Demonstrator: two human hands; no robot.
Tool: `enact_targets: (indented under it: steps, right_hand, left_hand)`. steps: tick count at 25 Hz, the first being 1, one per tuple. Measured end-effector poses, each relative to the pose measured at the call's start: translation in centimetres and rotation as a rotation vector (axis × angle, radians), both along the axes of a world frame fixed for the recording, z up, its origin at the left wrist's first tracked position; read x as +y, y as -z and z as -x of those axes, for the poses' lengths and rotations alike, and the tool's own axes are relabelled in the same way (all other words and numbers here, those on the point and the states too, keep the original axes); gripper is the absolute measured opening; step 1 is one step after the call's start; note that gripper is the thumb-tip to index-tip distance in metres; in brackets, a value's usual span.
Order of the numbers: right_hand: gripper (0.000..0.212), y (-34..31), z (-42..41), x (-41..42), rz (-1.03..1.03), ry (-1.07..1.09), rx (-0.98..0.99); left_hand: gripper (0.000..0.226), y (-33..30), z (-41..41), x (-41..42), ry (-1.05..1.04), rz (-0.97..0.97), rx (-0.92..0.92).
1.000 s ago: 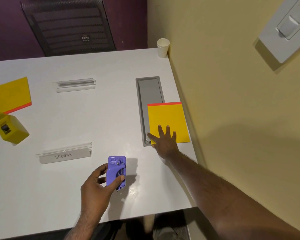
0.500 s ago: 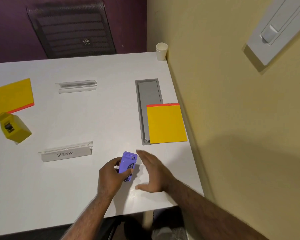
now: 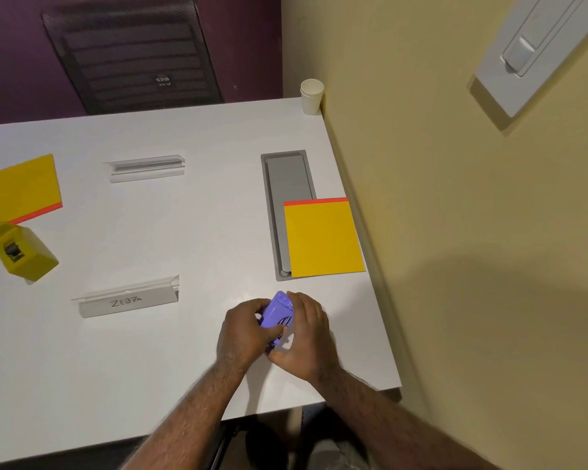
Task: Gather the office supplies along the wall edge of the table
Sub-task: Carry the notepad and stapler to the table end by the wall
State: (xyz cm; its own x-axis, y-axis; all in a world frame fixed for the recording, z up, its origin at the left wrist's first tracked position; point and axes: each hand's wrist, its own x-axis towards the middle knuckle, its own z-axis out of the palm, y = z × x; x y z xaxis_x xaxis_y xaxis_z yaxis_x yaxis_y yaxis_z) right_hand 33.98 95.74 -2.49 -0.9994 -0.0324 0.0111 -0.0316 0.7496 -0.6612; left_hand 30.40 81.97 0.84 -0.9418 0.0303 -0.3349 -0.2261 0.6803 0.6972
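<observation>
A small purple stapler [image 3: 278,312] is held just above the white table [image 3: 190,232] near its front right. My left hand [image 3: 246,332] grips it from the left, and my right hand [image 3: 306,337] closes on it from the right. A yellow notepad [image 3: 323,239] with a red top strip lies against the wall edge, partly over a grey cable tray [image 3: 286,178]. A second yellow notepad [image 3: 21,188] and a yellow tape dispenser [image 3: 21,252] sit at the far left. Two clear name holders lie mid-table: one marked "ZEBRA" [image 3: 126,298], one blank [image 3: 146,168].
A white paper cup [image 3: 312,96] stands in the back right corner against the yellow wall [image 3: 455,232]. A black mesh chair [image 3: 133,52] is behind the table's far edge. A white wall fixture [image 3: 537,45] hangs at upper right.
My right hand left the yellow notepad by the wall and came back to meet the purple stapler. My left hand carried the stapler rightward; both hands now hold it.
</observation>
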Motion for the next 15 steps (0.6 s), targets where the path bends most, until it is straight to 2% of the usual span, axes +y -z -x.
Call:
enact_targets:
  steps: [7, 10, 13, 15]
  right_hand:
    - [0.093, -1.0, 0.5, 0.6, -0.006, 0.036, -0.061]
    - [0.092, -0.5, 0.9, 1.5, 0.0, 0.082, -0.037]
    - [0.093, 1.0, 1.9, 3.5, 0.014, 0.278, -0.065]
    - [0.095, 2.1, 3.0, 4.8, 0.004, 0.46, -0.122]
  left_hand:
    - [0.047, 0.2, 1.1, 1.2, 0.055, 0.03, 0.027]
    - [0.065, 0.4, 1.5, 1.2, 0.07, -0.044, -0.012]
    - [0.08, 1.0, 1.0, 0.2, -0.016, -0.114, -0.054]
    - [0.084, 1.9, 0.0, -1.2, -0.024, -0.072, -0.102]
